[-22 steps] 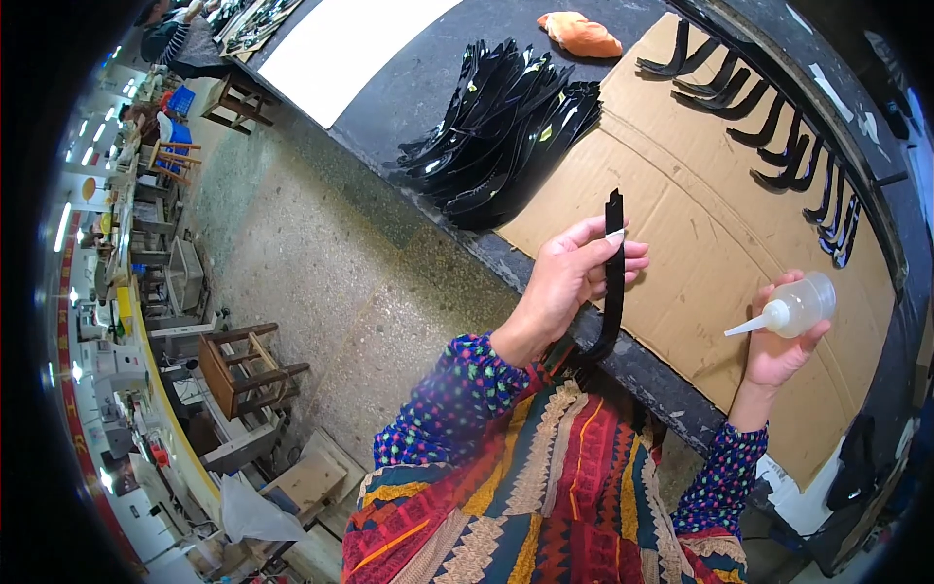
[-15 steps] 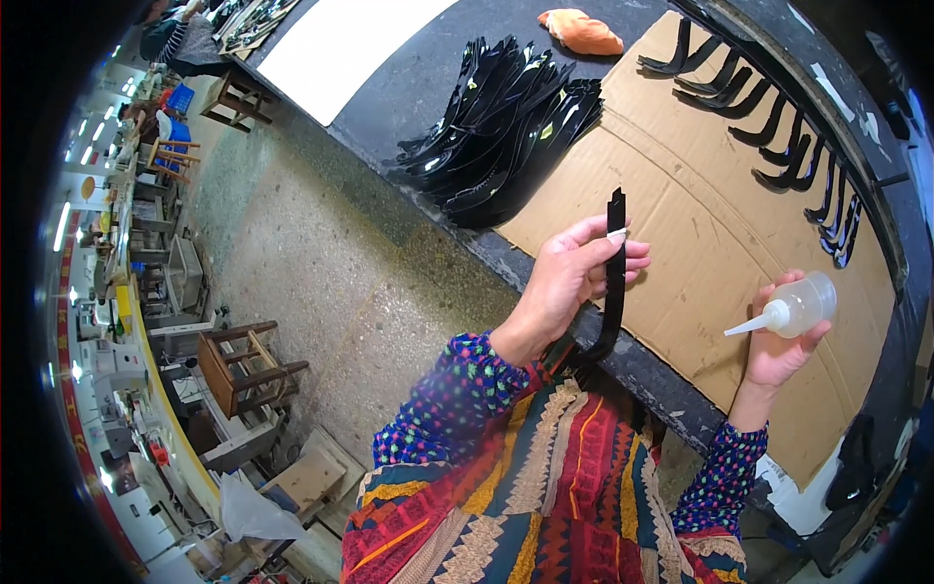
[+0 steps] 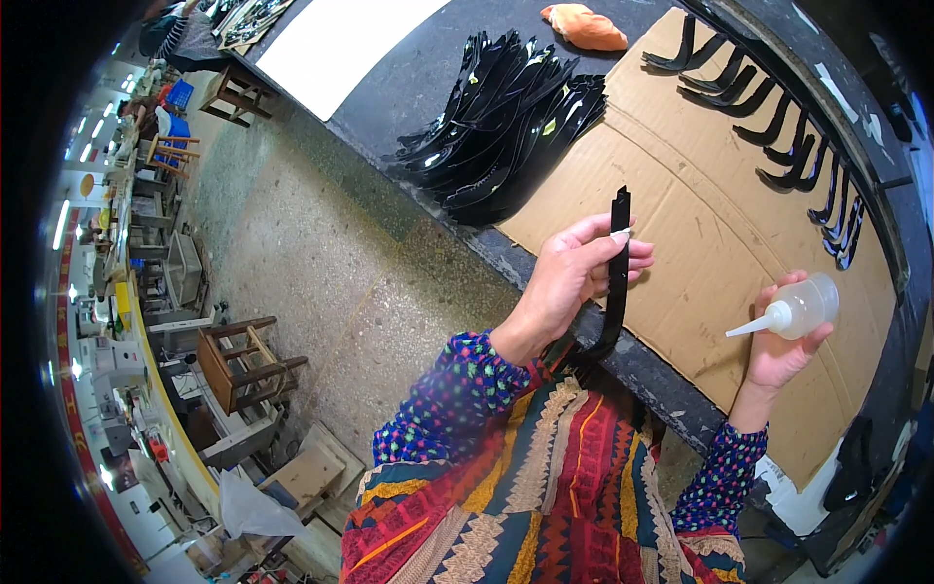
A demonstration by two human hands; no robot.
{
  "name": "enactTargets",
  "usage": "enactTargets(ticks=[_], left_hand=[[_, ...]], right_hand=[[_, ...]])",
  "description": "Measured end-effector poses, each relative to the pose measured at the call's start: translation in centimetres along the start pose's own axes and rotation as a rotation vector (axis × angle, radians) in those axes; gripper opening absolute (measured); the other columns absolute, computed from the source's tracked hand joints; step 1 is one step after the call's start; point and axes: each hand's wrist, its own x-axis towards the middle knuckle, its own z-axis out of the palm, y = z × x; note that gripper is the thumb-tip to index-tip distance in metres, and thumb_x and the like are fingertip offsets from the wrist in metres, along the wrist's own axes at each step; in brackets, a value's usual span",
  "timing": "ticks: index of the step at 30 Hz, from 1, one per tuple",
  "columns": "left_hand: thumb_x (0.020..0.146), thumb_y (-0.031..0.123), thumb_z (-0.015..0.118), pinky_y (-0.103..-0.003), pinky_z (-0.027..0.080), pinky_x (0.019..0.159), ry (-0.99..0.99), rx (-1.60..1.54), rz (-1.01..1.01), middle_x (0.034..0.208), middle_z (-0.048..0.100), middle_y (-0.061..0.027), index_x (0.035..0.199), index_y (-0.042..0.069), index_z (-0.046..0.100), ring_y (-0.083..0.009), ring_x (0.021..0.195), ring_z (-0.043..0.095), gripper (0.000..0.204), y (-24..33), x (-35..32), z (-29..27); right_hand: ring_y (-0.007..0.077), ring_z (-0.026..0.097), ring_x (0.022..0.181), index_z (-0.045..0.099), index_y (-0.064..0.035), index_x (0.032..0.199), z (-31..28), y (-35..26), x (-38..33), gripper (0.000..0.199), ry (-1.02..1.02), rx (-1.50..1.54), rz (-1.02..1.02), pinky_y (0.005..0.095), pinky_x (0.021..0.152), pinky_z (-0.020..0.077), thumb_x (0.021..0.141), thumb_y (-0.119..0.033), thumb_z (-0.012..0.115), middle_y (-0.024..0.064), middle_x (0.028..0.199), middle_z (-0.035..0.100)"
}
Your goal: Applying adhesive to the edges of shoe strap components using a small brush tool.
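Note:
My left hand [image 3: 576,268] pinches a long black strip [image 3: 617,297] between thumb and fingers, its notched end up and its lower end curving back toward my lap. A bit of white shows at the thumb tip, perhaps a finger wrap. To the right, my right hand [image 3: 780,352] is wrapped round a translucent squeeze bottle [image 3: 806,306] with a white cone nozzle, which points left toward the strip without touching it. Beyond my left hand lies a thick pile of similar black strips [image 3: 501,131]. More bent black strips [image 3: 776,119] stand in a row along the cardboard's far edge.
A brown cardboard sheet [image 3: 681,209] covers much of the dark table [image 3: 389,73]. On the table lie an orange cloth-like lump [image 3: 585,27] and a white sheet [image 3: 336,44]. Left of the table, wooden stools [image 3: 248,362] stand on the speckled floor. Another person [image 3: 185,44] sits at the far left.
Both hands keep nearly the same pose. The strip in my left hand has turned slightly, and the view has shifted a little.

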Motion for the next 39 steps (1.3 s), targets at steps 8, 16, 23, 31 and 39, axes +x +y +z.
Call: enactTargets(ticks=[8,16,23,31,39], left_hand=[[0.098,0.017,0.054,-0.033,0.055,0.087,-0.007,-0.007,-0.027,0.108,0.066,-0.0164,0.122,-0.002,0.052,-0.023,0.098,0.067,0.03,-0.3,0.1,-0.4],[0.098,0.018,0.054,-0.032,0.056,0.086,0.006,0.005,-0.044,0.106,0.067,-0.0153,0.12,0.0,0.053,-0.0222,0.096,0.068,0.029,-0.4,0.2,-0.4],[0.098,0.018,0.054,-0.032,0.055,0.087,-0.01,-0.007,-0.033,0.107,0.066,-0.0152,0.121,-0.001,0.052,-0.0221,0.097,0.067,0.03,-0.4,0.3,-0.5],[0.098,0.017,0.053,-0.033,0.055,0.087,-0.013,0.005,-0.035,0.107,0.066,-0.0158,0.122,-0.002,0.052,-0.0222,0.098,0.067,0.031,-0.3,0.3,-0.3],[0.097,0.014,0.052,-0.034,0.055,0.09,0.009,-0.005,-0.012,0.11,0.066,-0.0192,0.126,-0.003,0.05,-0.0252,0.099,0.068,0.034,-0.1,0.1,-0.4]], right_hand=[[0.0266,0.044,0.128,0.04,-0.0058,0.138,-0.2,-0.5,-0.1,0.073,-0.007,0.005,-0.002,0.0506,0.108,0.0349,0.079,-0.026,0.079,0.0102,0.136,0.045],[0.0279,0.041,0.129,0.042,-0.0064,0.136,-0.2,-0.3,-0.1,0.071,-0.005,0.054,0.016,0.0502,0.11,0.0336,0.078,-0.021,0.08,0.0115,0.137,0.044],[0.0269,0.043,0.128,0.043,-0.0066,0.137,-0.3,-0.4,0.0,0.072,0.015,0.066,0.016,0.0492,0.11,0.0333,0.077,-0.02,0.08,0.0115,0.137,0.046],[0.0272,0.044,0.128,0.042,-0.0067,0.137,-0.4,-0.6,-0.2,0.072,0.012,0.018,-0.001,0.0502,0.109,0.0343,0.078,-0.024,0.08,0.0108,0.137,0.045],[0.0284,0.046,0.126,0.045,-0.0075,0.136,-0.3,0.3,0.1,0.07,0.019,-0.095,-0.054,0.0532,0.104,0.0386,0.08,-0.035,0.076,0.0122,0.134,0.05]])
